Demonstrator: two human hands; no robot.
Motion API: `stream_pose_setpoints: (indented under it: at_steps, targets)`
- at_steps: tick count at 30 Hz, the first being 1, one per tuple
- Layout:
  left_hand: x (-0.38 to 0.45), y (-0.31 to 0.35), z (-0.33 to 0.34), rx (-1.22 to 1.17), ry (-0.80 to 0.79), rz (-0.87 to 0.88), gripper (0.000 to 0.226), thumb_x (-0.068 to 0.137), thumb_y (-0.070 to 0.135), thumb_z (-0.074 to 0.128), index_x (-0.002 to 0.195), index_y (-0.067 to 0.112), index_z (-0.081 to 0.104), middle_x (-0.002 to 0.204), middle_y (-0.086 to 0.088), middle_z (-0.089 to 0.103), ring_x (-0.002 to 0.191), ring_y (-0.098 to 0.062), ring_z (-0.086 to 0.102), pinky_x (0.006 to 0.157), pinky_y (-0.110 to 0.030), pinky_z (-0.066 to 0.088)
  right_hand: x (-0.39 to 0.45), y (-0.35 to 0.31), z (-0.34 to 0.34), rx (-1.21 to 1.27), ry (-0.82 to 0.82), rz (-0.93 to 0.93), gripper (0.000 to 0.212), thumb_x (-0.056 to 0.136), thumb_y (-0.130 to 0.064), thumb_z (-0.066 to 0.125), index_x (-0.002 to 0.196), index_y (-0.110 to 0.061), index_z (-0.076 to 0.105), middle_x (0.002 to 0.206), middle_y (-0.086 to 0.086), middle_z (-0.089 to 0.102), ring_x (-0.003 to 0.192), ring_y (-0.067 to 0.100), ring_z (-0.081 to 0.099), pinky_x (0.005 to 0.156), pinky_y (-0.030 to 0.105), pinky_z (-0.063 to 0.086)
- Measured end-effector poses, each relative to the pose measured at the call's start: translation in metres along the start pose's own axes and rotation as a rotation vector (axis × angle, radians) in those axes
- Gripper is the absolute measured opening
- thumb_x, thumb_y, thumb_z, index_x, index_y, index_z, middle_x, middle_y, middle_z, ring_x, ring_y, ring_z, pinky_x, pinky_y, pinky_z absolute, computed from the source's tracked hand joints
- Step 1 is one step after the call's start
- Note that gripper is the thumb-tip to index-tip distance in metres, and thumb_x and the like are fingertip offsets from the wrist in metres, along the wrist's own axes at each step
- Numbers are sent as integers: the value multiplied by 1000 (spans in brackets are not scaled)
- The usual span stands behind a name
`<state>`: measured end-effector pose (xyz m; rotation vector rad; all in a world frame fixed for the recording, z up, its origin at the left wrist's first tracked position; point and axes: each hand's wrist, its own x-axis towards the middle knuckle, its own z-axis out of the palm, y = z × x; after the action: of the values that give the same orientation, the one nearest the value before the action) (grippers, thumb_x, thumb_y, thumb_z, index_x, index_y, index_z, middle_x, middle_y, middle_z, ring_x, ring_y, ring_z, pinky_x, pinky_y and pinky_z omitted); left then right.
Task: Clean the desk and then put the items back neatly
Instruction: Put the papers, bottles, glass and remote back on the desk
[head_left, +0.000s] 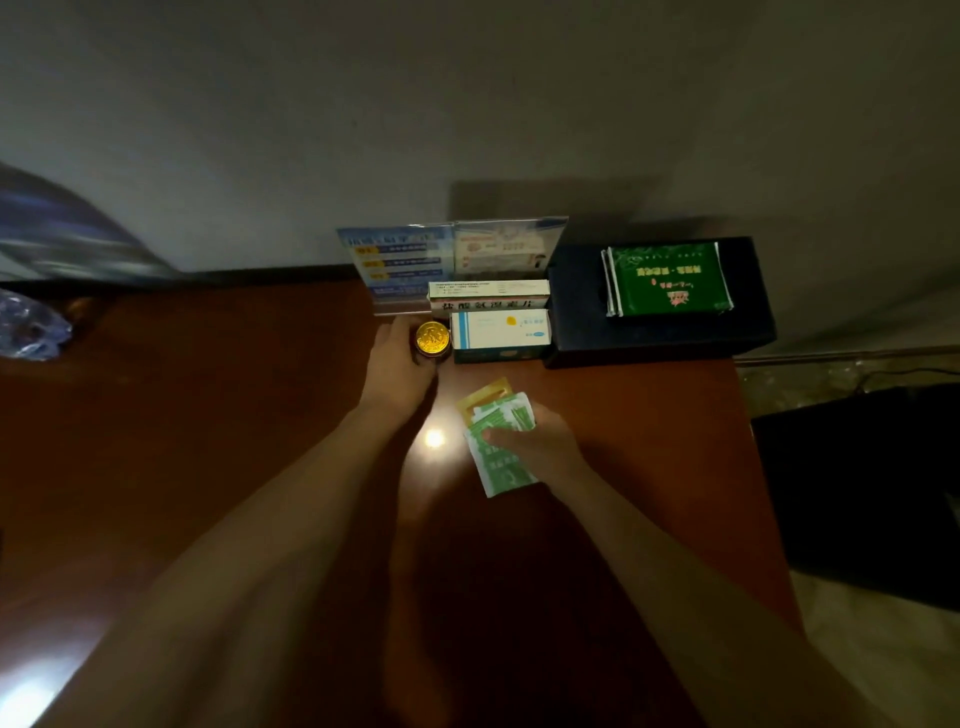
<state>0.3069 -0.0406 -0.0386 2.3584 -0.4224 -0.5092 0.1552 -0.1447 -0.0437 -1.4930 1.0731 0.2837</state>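
Observation:
A small jar with a gold lid (432, 339) stands on the dark wooden desk (208, 441), and my left hand (397, 364) grips it from the left side. My right hand (537, 441) holds a bundle of green and white sachets (501, 470) with a yellow packet (483, 397) behind them, low over the desk. Just right of the jar lies a blue and white medicine box (498, 330), with a white medicine box (488, 295) behind it.
An acrylic sign holder with leaflets (452, 257) stands against the wall. A dark box (660, 332) at the back right carries a green tissue pack (667, 280). A crumpled plastic bag (28, 327) lies at the far left. The desk's right edge drops to the floor.

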Motion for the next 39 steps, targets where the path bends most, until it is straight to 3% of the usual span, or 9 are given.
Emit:
stream_pose_setpoints:
  at_steps: [5, 11, 13, 16, 21, 26, 31, 34, 39]
  targets:
    - [-19, -7, -6, -93, -79, -117, 55, 86, -1, 58, 136, 14, 43, 133, -7, 49, 114, -21, 53, 94, -31, 48, -15, 1, -2, 150, -58, -78, 19, 80, -9, 73, 96, -11, 62, 97, 9, 69, 76, 15, 68, 63, 23, 56]
    - [-88, -13, -28, -327, -570, -134, 55, 83, 0, 63, 124, 29, 43, 116, 7, 53, 97, -9, 60, 83, -22, 53, -36, -9, 20, 225, -166, -213, 23, 86, -3, 65, 102, -17, 57, 96, 0, 69, 85, 14, 69, 71, 23, 57]
    - [-101, -18, -28, -370, -430, -88, 44, 83, -2, 64, 114, 25, 49, 106, 9, 59, 90, 0, 59, 77, -10, 49, -43, -12, 35, 176, -195, -254, 23, 89, -6, 61, 103, -24, 55, 99, -3, 68, 92, 14, 67, 79, 27, 57]
    - [-108, -24, -30, -345, -201, -85, 33, 84, 2, 64, 108, 24, 55, 99, 7, 65, 83, -2, 60, 77, -16, 50, -51, -11, 54, 57, -178, -357, 26, 86, -25, 62, 110, -32, 53, 111, 2, 65, 104, 16, 63, 92, 39, 53]
    - [-112, -28, -46, -273, -64, -3, 31, 86, 1, 60, 99, 28, 52, 87, 11, 61, 80, -9, 61, 73, -21, 50, -60, -20, 75, 81, -137, -435, 34, 92, -12, 56, 107, -41, 48, 119, 3, 59, 111, 14, 58, 99, 40, 48]
    - [-108, -38, -52, -266, -62, -63, 29, 87, 3, 59, 103, 27, 51, 94, 14, 57, 82, -1, 59, 67, -13, 49, -54, -20, 84, 104, -136, -401, 58, 95, -12, 53, 143, -35, 30, 139, -3, 42, 125, 9, 44, 102, 27, 41]
    - [-103, -45, -45, -235, -126, -123, 32, 88, 1, 56, 115, 18, 52, 97, 2, 61, 75, -7, 59, 57, -12, 45, -47, -17, 90, 112, -77, -374, 58, 96, -1, 47, 146, -23, 30, 142, 0, 41, 124, 7, 42, 101, 18, 39]
    - [-101, -46, -43, -210, -95, -113, 28, 89, 0, 53, 112, 16, 54, 99, 2, 61, 81, -12, 58, 64, -20, 46, -42, -16, 94, 51, -16, -376, 58, 94, 8, 42, 146, -17, 33, 139, 0, 43, 124, 5, 40, 86, -4, 32]
    - [-90, -49, -43, -222, -86, -138, 35, 88, -3, 54, 118, 14, 51, 114, -3, 60, 97, -14, 56, 84, -26, 46, -28, -14, 99, -37, 16, -374, 54, 97, 6, 36, 147, -14, 31, 147, 6, 40, 129, 8, 36, 83, -12, 22]
